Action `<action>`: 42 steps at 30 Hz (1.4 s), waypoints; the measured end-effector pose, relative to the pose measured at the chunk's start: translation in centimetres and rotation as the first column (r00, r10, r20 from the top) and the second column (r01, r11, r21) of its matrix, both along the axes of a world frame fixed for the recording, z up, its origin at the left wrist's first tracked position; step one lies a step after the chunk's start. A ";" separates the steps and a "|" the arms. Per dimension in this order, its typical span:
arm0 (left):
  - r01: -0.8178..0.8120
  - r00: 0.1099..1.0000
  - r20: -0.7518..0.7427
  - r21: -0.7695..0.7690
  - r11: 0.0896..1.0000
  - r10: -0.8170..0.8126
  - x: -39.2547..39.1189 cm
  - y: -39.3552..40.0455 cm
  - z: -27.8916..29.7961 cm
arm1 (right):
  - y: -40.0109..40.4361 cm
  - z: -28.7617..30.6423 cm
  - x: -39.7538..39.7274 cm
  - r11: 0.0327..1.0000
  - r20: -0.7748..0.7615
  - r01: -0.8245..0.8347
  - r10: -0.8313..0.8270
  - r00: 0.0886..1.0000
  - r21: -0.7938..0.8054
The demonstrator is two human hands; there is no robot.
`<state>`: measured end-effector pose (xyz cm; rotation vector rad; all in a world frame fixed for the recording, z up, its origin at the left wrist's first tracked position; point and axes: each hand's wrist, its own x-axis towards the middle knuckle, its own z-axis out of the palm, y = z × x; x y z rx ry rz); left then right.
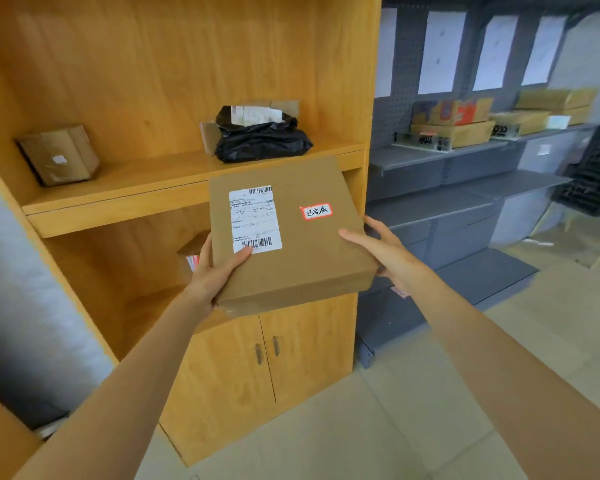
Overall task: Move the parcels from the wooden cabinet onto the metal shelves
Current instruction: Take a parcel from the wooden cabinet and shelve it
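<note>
Cardboard parcel [291, 233] gripped by both hands, left [215, 268], right [378, 244], thumbs on top, arms outstretched.

- The flat cardboard box [288, 233] bears a small red-edged sticker [316, 211] with the handwritten characters "已完成".
- Its white shipping label [254, 220] has barcodes at top and bottom; the print between them is too small to read.
- Labels on the black bag parcel [260, 135] and the boxes on the metal shelves [465, 152] are blurred and cannot be read.
</note>
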<state>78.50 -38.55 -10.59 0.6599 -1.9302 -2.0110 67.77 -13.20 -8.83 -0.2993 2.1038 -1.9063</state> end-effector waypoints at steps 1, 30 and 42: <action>0.027 1.000 -0.008 -0.009 1.000 -0.027 -1.4 1.8 0.5 | 1.6 0.1 -0.9 1.000 -0.007 -0.008 0.008 1.000 0.000; 0.281 0.936 -0.167 -0.185 0.942 -0.312 -45.4 30.1 5.2 | 31.0 3.3 -39.1 0.963 -0.127 0.252 -0.262 0.957 -0.094; 0.135 0.977 -0.142 -0.163 0.977 -0.159 -61.1 27.8 8.1 | 27.8 6.5 -58.5 0.992 -0.115 0.082 -0.093 0.989 -0.098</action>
